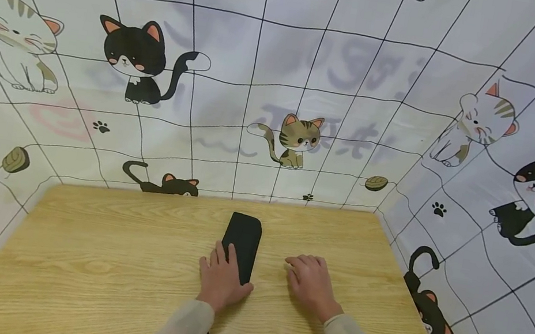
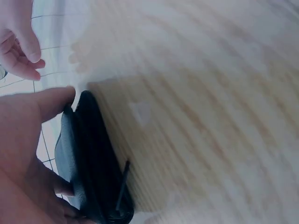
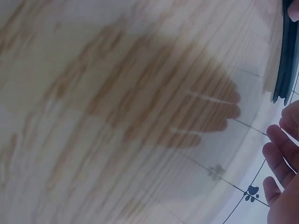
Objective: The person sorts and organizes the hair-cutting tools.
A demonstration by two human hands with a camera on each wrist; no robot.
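A slim black case (image 1: 244, 245), like a zip pouch, lies flat on the wooden table, its long side running away from me. My left hand (image 1: 219, 281) rests on its near left part, fingers extended over the top and left edge, thumb by the near right corner. In the left wrist view the case (image 2: 77, 158) shows its dark side edge and a thin pull tab. To the right of the case, apart from it, my right hand (image 1: 312, 285) is over the table with loosely bent fingers and holds nothing. The right wrist view shows these fingers (image 3: 280, 154) bent, with nothing between them.
The light wooden tabletop (image 1: 118, 248) meets a white cloth wall (image 1: 225, 102) printed with cats and grid lines at the back. A similar cloth stands along the right side. The glossy tabletop mirrors the hands in the wrist views.
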